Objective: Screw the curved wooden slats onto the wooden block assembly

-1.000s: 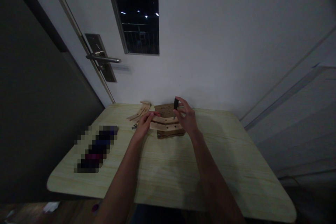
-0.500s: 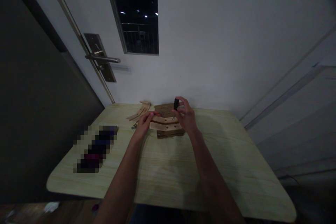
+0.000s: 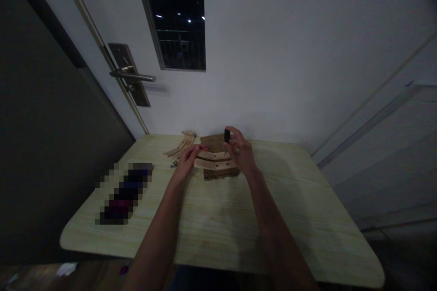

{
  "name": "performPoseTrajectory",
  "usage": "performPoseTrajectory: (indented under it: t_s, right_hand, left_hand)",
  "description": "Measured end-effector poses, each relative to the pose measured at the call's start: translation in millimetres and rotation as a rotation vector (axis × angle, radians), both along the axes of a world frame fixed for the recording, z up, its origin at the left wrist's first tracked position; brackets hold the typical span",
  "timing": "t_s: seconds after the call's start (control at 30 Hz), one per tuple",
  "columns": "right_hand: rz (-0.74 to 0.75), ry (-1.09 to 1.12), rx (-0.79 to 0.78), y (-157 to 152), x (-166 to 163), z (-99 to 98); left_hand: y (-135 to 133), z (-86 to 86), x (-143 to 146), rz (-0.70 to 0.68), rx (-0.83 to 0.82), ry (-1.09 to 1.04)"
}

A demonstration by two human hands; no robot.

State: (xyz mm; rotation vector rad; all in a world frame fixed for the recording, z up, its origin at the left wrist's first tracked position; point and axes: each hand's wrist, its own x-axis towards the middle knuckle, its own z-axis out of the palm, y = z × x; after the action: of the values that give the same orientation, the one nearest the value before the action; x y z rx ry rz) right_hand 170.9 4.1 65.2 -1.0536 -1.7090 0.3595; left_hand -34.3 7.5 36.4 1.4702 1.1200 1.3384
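A stack of light wooden pieces with holes (image 3: 215,164) lies at the far side of the pale table (image 3: 218,218). My left hand (image 3: 188,159) rests on the left end of the stack, fingers pressed on the top strip. My right hand (image 3: 241,151) pinches a small screwdriver with a black handle (image 3: 227,135), held upright with its tip down at a hole in the top strip. A darker wooden plate (image 3: 213,142) lies just behind the stack.
More curved wooden strips (image 3: 180,144) lie left of the stack near the wall. A blurred dark object (image 3: 124,193) sits on the table's left side. A door with a metal handle (image 3: 133,77) and a dark window stands behind the table.
My right hand's fingers have shifted slightly on the screwdriver handle, which sits a little higher and to the left. My left hand has stayed on the strip.
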Motion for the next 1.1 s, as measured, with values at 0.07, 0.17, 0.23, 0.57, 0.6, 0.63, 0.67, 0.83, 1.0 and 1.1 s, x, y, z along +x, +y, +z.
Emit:
performPoseTrajectory:
  t_s: [0.07,0.17,0.23,0.57,0.6,0.63,0.67,0.83,1.0,1.1]
  right_hand:
    - [-0.013,-0.007,0.011,0.9,0.2,-0.2]
    - [-0.028,-0.011,0.013,1.7,0.1,-0.8]
    - [-0.026,-0.018,0.011,1.2,0.0,-0.9]
    - [-0.029,-0.078,0.015,-3.7,0.0,3.3]
    - [-0.032,-0.084,0.024,-3.4,-0.1,3.2]
    - [-0.034,-0.086,0.03,-3.2,-0.1,3.0]
    - [-0.034,-0.085,0.031,-2.9,-0.2,2.7]
    - [-0.04,-0.097,0.031,-1.8,0.3,1.3]
    - [-0.034,-0.099,0.048,-0.4,0.8,1.0]
    - [-0.024,-0.107,0.048,-1.2,0.6,2.1]
  left_hand:
    - [0.0,0.0,0.5,-0.001,-0.018,-0.014]
    - [0.3,-0.4,0.9,0.003,-0.025,-0.035]
    - [0.6,-1.1,0.7,-0.005,-0.022,-0.041]
    - [5.0,-7.8,-2.1,-0.004,-0.011,-0.019]
    - [4.9,-7.5,-2.0,-0.005,-0.01,-0.016]
    - [4.6,-6.9,-1.9,-0.008,-0.01,-0.011]
    - [4.2,-6.3,-1.7,-0.01,-0.008,-0.009]
    - [1.7,-4.4,-0.9,-0.008,-0.008,-0.028]
    - [2.7,-6.5,-1.0,-0.006,-0.035,-0.05]
    - [3.2,-5.7,-0.6,-0.006,-0.04,-0.052]
